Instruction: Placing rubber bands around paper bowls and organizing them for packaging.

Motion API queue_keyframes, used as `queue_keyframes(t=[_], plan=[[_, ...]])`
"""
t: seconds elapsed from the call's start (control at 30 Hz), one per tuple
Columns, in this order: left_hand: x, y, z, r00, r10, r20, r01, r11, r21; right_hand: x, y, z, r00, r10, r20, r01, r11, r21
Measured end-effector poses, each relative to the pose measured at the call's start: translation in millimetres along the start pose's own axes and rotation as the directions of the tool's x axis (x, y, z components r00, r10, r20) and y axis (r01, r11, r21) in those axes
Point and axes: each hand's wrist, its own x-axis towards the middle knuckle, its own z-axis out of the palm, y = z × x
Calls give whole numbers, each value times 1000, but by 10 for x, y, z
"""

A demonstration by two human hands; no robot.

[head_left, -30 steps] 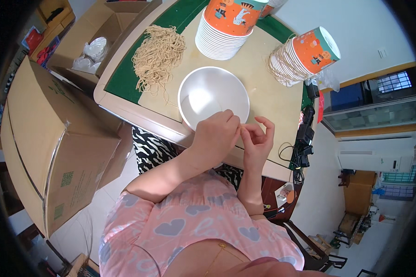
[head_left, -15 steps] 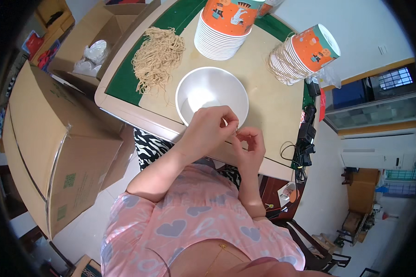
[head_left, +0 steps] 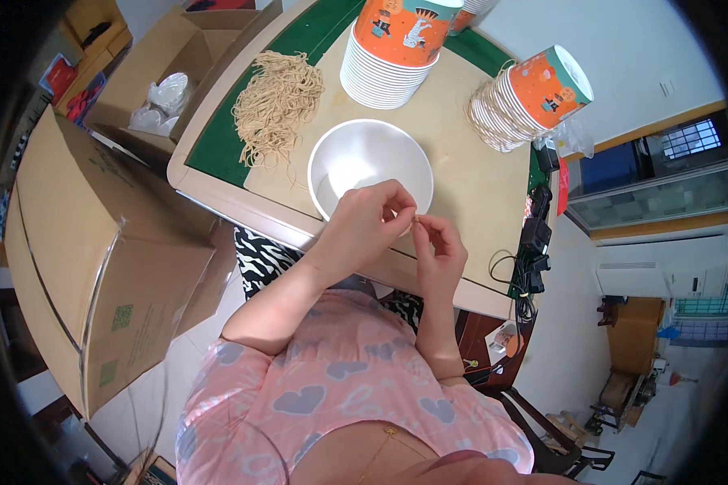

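Over the near rim of a white paper bucket (head_left: 329,158), both my hands meet with pinched fingers. My left hand (head_left: 370,217) is closed, thumb against forefinger, on what looks like a tiny piece of tan cord (head_left: 415,218). The tips of my right hand (head_left: 440,252) pinch at the same spot from the right. Most of that piece is hidden by the fingers. The bucket's open mouth faces up, and nothing shows inside. A loose heap of tan cords (head_left: 277,105) lies beyond it to the left.
A tall stack of orange-printed paper buckets (head_left: 388,69) stands at the far side of the table (head_left: 469,206). Another stack, with cord loops (head_left: 493,117), lies tilted at right. Black power adapters (head_left: 535,234) line the right edge. Large cardboard boxes (head_left: 129,283) stand left.
My fingertips have drawn together, and the right hand's pinch has risen slightly towards the left one. The bucket, cord heap and stacks stay in place.
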Motion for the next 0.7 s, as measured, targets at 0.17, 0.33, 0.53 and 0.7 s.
queue_keyframes(t=[0.17, 0.33, 0.53, 0.7], plan=[[-31, 33, -5, 997, 40, 63, -43, 998, 49, 20, 22, 14, 1000, 17, -21, -16, 999, 35], [-36, 42, -9, 991, 82, 103, -94, 988, 119, 38, -7, 20, 1000, 4, -30, -3, 1000, 18], [-49, -5, 30, 985, 113, 130, -136, 972, 192, 45, -37, 26, 999, 46, -4, -45, 989, 141], [-62, -19, 77, 981, 140, 131, -165, 964, 209, 48, -109, 18, 993, 117, 30, -121, 952, 280]])
